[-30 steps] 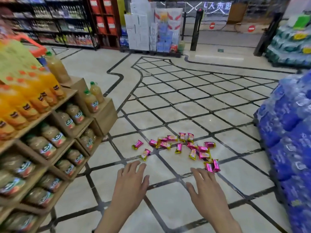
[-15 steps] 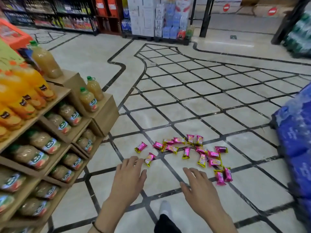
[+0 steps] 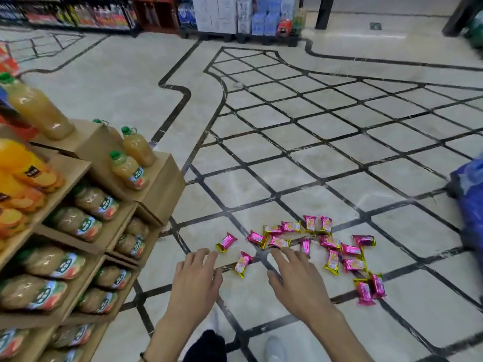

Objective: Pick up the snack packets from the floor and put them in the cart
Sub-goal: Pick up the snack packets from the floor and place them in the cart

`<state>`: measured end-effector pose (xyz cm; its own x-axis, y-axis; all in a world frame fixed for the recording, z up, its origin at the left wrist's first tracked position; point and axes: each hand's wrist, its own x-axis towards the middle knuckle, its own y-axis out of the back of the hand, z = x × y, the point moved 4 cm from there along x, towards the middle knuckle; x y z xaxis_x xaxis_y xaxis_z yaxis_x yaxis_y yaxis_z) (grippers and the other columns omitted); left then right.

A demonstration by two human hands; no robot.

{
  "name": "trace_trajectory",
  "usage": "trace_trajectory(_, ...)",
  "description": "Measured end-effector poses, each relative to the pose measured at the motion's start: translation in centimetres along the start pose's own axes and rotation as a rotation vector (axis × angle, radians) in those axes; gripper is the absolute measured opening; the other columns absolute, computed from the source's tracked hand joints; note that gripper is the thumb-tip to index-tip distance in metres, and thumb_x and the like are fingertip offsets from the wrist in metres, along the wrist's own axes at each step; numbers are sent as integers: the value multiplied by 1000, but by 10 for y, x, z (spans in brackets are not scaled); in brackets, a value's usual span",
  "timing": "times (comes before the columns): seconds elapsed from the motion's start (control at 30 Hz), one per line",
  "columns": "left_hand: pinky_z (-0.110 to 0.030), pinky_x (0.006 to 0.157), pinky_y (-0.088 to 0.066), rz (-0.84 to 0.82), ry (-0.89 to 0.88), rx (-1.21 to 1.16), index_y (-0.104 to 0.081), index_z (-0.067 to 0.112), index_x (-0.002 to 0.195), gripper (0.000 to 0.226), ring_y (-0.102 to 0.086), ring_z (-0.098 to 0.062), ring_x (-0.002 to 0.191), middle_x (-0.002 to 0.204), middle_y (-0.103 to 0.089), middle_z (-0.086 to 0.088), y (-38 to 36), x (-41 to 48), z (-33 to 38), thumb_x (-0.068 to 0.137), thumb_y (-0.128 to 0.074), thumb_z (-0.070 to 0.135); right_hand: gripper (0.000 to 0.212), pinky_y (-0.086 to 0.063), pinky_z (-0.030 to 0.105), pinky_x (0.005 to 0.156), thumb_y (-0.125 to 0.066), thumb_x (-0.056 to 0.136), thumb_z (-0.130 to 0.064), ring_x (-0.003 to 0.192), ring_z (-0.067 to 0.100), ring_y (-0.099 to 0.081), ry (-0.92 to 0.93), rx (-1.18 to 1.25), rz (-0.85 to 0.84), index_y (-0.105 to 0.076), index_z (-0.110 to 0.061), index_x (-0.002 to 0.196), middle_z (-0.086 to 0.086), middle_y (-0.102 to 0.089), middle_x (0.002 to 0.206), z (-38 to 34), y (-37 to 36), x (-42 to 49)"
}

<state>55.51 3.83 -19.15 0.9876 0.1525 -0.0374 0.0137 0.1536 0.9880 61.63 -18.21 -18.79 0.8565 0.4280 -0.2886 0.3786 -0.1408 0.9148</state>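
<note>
Several pink and yellow snack packets [image 3: 305,244] lie scattered on the tiled floor in front of me. My left hand [image 3: 196,280] hovers open, fingers spread, just below the two leftmost packets [image 3: 243,263]. My right hand [image 3: 298,280] is open too, its fingertips close to the packets in the middle of the heap. Neither hand holds anything. No cart is in view.
A cardboard display shelf [image 3: 156,194] full of juice bottles stands close on my left. Blue wrapped packs [image 3: 470,205] sit at the right edge. Shelves and stacked boxes [image 3: 222,14] line the far side. My white shoe [image 3: 274,348] shows at the bottom.
The view has dropped and moved closer to the packets. Both hands have reached forward toward them, the right one now almost at the middle packets.
</note>
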Motion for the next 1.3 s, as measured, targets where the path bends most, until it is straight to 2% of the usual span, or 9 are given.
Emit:
trace_trajectory(0.23,-42,73,-55,-120,-198,-24,-68,17,113,34,-64,-28,97,114,-67,-2,-35,112,-64,81,-77,24,48,-46,41,94,-38,101,-43,132,28,-38,-216,55,-55,-35,-25,146,-2,-36,152,-35,-21,93)
trace_trajectory(0.37,-44,76,-55,-188,-277,-29,-68,14,115,37,-64,-30,99,115,-67,-5,-41,164,-100,80,-77,23,48,-46,41,95,-37,102,-43,131,27,-39,-362,106,-93,-33,-26,147,-1,-41,148,-62,-29,134)
trace_trajectory(0.6,-43,70,-53,-270,-437,-6,-65,15,116,36,-63,-30,91,112,-65,-5,-65,244,-135,82,-73,24,51,-44,39,97,-39,102,-43,135,25,-36,-476,160,-115,-31,-26,149,-4,-38,151,-82,-57,192)
trace_trajectory(0.77,-43,72,-53,-339,-500,36,-63,15,122,36,-62,-30,93,114,-64,-5,-109,283,-150,88,-66,26,48,-46,41,95,-39,102,-42,129,29,-42,-518,187,-148,-35,-26,147,-2,-43,148,-73,-98,232)
trace_trajectory(0.9,-45,72,-53,-409,-468,52,-60,14,126,38,-62,-32,95,119,-62,-7,-169,302,-169,91,-62,27,51,-46,43,93,-39,102,-39,124,33,-43,-538,218,-185,-32,-24,150,1,-39,148,-53,-156,270)
trace_trajectory(1.03,-45,74,-55,-490,-428,36,-52,16,132,42,-61,-32,97,124,-58,-6,-250,308,-193,95,-43,33,52,-49,45,92,-41,102,-37,125,34,-44,-538,273,-211,-30,-23,152,2,-35,153,-24,-239,313)
trace_trajectory(1.23,-43,84,-55,-589,-359,12,-43,22,142,46,-59,-28,112,136,-53,-2,-393,307,-226,98,-49,33,56,-51,42,86,-41,101,-37,120,34,-48,-535,256,-265,-25,-25,153,3,-34,154,22,-396,373)
trace_trajectory(1.3,-45,84,-55,-587,-377,10,-44,20,143,47,-59,-30,111,138,-52,-3,-449,309,-231,98,-52,32,55,-50,42,83,-41,101,-37,117,34,-49,-555,256,-267,-26,-26,152,3,-34,153,38,-449,386)
